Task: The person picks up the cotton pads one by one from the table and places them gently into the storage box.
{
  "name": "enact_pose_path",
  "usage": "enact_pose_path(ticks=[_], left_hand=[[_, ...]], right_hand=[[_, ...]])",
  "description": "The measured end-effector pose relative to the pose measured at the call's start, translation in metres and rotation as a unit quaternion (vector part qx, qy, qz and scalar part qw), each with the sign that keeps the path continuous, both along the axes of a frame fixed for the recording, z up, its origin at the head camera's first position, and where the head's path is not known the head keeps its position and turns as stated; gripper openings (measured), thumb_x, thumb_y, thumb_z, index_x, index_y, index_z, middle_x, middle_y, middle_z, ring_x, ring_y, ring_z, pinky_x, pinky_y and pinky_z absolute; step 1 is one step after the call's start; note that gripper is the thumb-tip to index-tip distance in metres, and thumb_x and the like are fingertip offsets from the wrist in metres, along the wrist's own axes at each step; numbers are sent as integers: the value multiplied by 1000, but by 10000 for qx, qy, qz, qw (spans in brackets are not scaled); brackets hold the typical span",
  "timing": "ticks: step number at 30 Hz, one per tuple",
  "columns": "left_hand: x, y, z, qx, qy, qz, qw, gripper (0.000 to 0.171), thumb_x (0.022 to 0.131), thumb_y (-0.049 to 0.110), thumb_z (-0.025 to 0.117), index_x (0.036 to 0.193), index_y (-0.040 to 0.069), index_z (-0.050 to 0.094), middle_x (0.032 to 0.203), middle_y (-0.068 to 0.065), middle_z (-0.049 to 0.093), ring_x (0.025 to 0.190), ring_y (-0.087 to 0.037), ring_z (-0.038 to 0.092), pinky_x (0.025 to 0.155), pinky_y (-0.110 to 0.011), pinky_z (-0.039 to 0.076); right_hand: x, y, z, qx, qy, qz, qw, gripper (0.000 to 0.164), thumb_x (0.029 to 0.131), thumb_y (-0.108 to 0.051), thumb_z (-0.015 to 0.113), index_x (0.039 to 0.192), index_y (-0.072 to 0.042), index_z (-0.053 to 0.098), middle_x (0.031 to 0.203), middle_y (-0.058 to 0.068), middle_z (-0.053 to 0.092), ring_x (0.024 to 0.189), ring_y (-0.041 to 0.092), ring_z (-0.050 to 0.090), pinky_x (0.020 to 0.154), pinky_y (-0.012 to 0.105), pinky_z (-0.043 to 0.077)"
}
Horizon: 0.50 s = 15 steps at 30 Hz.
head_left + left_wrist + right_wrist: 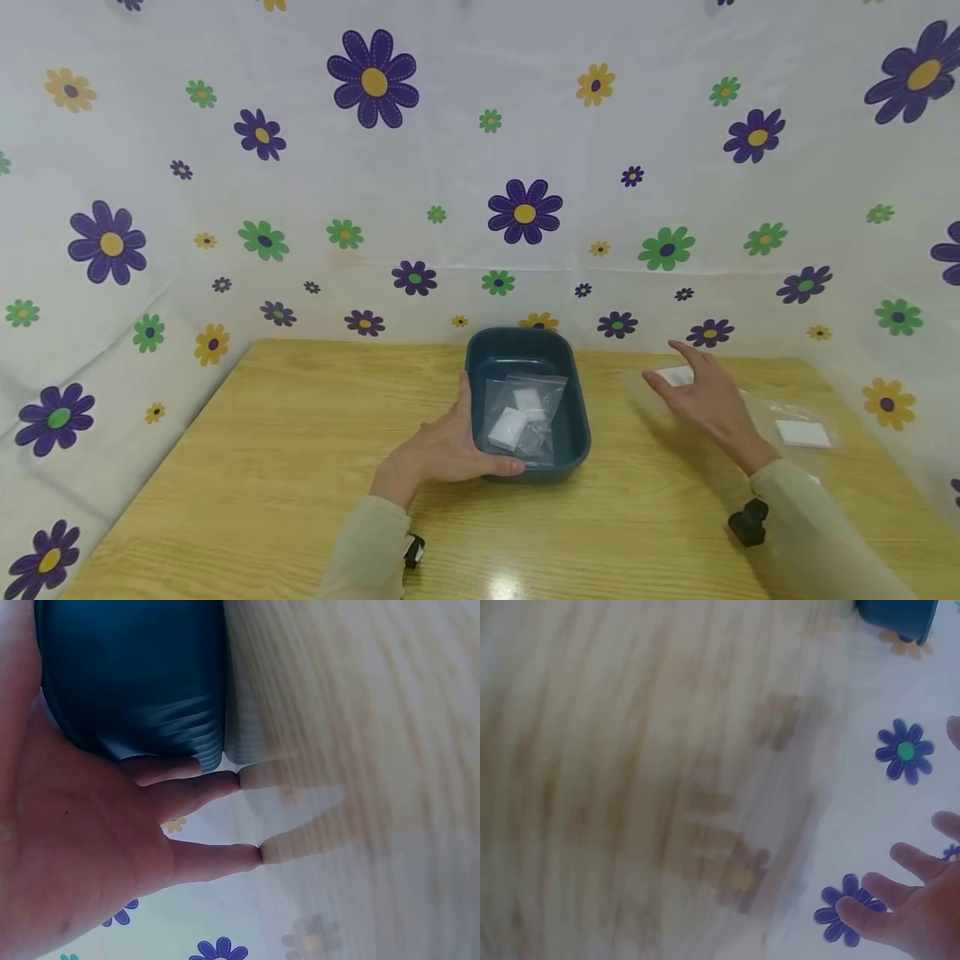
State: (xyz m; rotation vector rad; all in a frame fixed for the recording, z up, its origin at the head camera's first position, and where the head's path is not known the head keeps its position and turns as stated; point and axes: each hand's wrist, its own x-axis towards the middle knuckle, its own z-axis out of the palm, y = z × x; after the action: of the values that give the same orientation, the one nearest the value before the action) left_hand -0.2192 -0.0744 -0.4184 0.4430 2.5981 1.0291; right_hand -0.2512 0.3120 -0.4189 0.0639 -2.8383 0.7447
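Note:
A dark teal plastic bin [581, 417] stands on the table, with clear zip bags [542, 433] inside holding white rectangular pieces. My left hand [442, 446] rests against the bin's near left corner. Its thumb lies along the near rim, and its fingers stretch along the left side. In the left wrist view, straight fingers [210, 862] reach down to the tabletop beside the bin wall. My right hand [708, 404] hovers over the table's right side with fingers spread and nothing held. Below and behind it lies a clear bag with a white piece [677, 376], partly hidden.
Another clear bag with a white piece [802, 433] lies farther right on the wooden table [300, 450]. A flower-printed white cloth [450, 167] hangs behind and along both sides. The bin's corner [900, 616] shows in the right wrist view.

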Motion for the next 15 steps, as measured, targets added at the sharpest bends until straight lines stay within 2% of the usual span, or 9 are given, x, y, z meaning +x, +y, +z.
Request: enact_pose_path(ticks=[6,12,15], left_hand=[[3,-2,0,-27,-84,71,9999,150,67,75,81,161,27,-25,173,-7,15,150,-41,37,119,-76,14],[1,-1,0,-76,-20,54,10000,149,67,76,80,161,27,-25,173,-7,15,149,-41,39,119,-77,14],[0,-1,0,-109,-37,54,9999,149,67,76,80,161,27,-25,174,-6,14,150,-40,38,119,-76,14]], right_hand=[[-6,9,-7,-75,-339,133,9993,84,100,-59,56,155,2,36,154,38,38,137,62,37,108,77,33],[-11,20,-13,68,-831,145,9964,87,100,-59,55,155,5,33,153,42,34,138,64,34,110,75,32],[-12,25,-15,132,-921,214,9954,84,101,-55,55,153,7,35,152,44,34,136,64,35,109,75,33]])
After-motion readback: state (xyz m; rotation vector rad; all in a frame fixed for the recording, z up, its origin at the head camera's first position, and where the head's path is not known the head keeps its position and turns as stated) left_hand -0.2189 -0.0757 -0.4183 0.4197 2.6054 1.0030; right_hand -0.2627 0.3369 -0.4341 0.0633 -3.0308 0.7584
